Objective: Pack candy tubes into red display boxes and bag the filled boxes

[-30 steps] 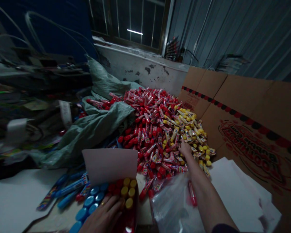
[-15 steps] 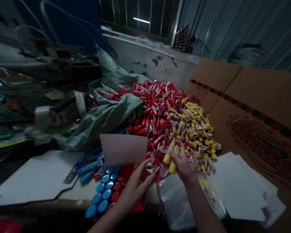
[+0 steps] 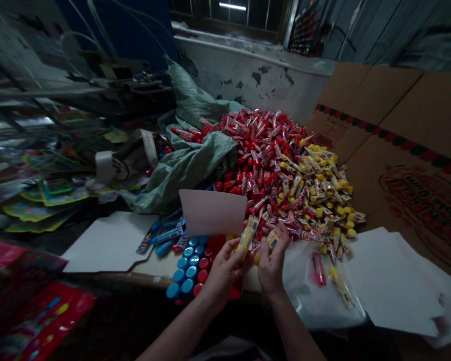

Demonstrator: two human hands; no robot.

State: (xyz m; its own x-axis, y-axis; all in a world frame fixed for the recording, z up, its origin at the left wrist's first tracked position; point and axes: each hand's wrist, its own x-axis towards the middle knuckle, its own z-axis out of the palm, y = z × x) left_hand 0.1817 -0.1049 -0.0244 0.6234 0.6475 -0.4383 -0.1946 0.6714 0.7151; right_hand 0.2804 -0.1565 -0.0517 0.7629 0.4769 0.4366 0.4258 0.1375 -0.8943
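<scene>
My left hand (image 3: 225, 268) is closed on a yellow-capped tube (image 3: 248, 234) with a printed wrapper, tilted upward. Close beside it, my right hand (image 3: 272, 258) grips another yellow-capped tube (image 3: 273, 238). Just left of my hands stand rows of blue-capped tubes (image 3: 191, 272) and red-capped tubes (image 3: 203, 276), packed together with a white card (image 3: 213, 213) upright behind them. Beyond my fingers rises a big heap of red tubes (image 3: 255, 165), with yellow tubes (image 3: 319, 185) along its right side.
A green woven sack (image 3: 188, 165) lies left of the heap. White sheets (image 3: 108, 243) rest at left, more white sheets (image 3: 393, 281) at right. Clear plastic bags (image 3: 304, 296) lie near the right front edge. A large cardboard box (image 3: 391, 125) borders the right side. Red printed packaging (image 3: 41, 321) sits lower left.
My right hand held two yellow tubes; now each hand holds one. My left hand, empty before, has closed on a tube. The view has shifted, so the scene sits further right.
</scene>
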